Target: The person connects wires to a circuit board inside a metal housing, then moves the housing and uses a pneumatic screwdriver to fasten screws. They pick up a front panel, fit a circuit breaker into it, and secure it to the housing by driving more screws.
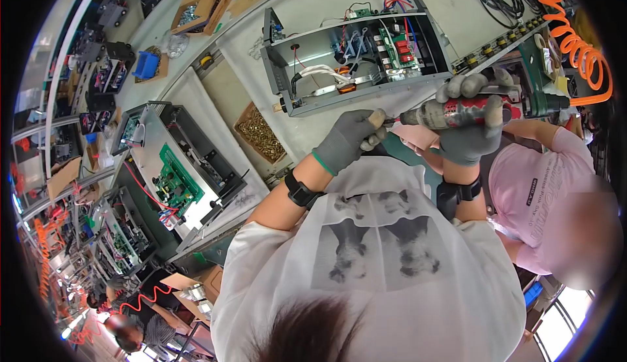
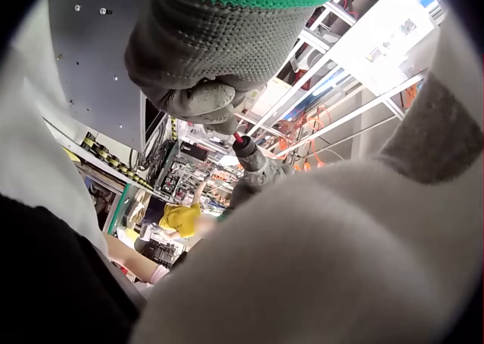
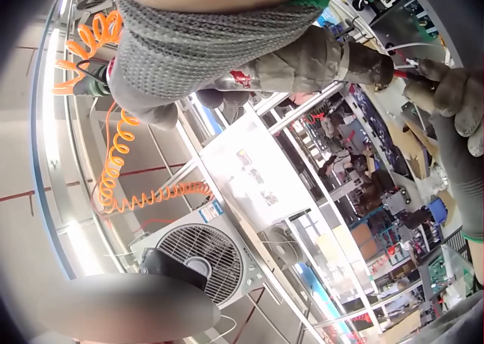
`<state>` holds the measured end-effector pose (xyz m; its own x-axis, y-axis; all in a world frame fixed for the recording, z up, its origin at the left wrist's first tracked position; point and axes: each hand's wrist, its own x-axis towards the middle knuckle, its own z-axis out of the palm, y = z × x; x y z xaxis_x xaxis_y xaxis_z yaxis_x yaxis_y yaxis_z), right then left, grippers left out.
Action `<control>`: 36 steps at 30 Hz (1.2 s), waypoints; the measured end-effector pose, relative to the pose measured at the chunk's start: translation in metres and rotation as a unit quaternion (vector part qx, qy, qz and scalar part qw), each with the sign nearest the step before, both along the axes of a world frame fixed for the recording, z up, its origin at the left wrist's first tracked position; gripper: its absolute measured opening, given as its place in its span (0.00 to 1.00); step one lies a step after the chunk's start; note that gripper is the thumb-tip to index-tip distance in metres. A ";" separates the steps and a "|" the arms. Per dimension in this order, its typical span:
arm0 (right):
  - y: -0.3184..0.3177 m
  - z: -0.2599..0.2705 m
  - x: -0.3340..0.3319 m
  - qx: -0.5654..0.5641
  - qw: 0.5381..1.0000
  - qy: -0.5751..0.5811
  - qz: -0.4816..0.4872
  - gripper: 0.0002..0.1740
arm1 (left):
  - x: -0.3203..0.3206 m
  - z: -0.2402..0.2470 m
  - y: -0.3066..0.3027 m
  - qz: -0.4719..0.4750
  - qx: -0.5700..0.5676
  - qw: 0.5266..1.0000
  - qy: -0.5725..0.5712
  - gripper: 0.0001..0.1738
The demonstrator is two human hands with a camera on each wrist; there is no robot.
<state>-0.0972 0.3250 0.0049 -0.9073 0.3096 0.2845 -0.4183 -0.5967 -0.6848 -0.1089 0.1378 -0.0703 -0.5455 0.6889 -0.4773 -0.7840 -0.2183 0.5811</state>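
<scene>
My right hand (image 1: 465, 141), in a grey work glove, grips the taped body of an air screwdriver (image 1: 431, 114), which lies level and points left in the head view. At its nose, the gloved left hand (image 1: 347, 141) pinches the red-collared bit between thumb and fingers. The left wrist view shows the left fingers (image 2: 210, 102) curled right at the tip of the screwdriver nose (image 2: 249, 156); any screw there is hidden by the fingers. Just beyond both hands stands an open metal chassis (image 1: 359, 97) with wires, cables and a green circuit board (image 1: 397, 49) inside.
A second chassis (image 1: 186, 166) stands at left, with a box of brass-coloured screws (image 1: 259, 132) between. Blue bin (image 1: 146, 65) and cardboard box (image 1: 199, 10) sit farther back. An orange coiled hose (image 1: 575, 38) hangs at right, near a person in a pink shirt (image 1: 539, 195).
</scene>
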 end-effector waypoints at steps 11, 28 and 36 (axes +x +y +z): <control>0.006 -0.002 0.003 0.010 0.996 0.008 -0.083 0.24 | -0.005 -0.009 0.013 0.034 0.093 0.989 -0.112 0.23; 0.031 -0.007 -0.008 -0.066 0.991 -0.002 -0.115 0.23 | -0.009 0.007 0.035 0.053 0.068 0.992 -0.091 0.24; 0.083 -0.007 -0.056 -0.146 0.988 -0.017 0.044 0.23 | -0.025 0.000 0.039 0.141 -0.091 0.984 -0.057 0.30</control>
<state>-0.1533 0.4077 -0.0019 -0.9421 0.2926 0.1636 -0.3350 -0.8043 -0.4908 -0.1344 0.1769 -0.0708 -0.6384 0.4156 -0.6478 -0.7697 -0.3369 0.5423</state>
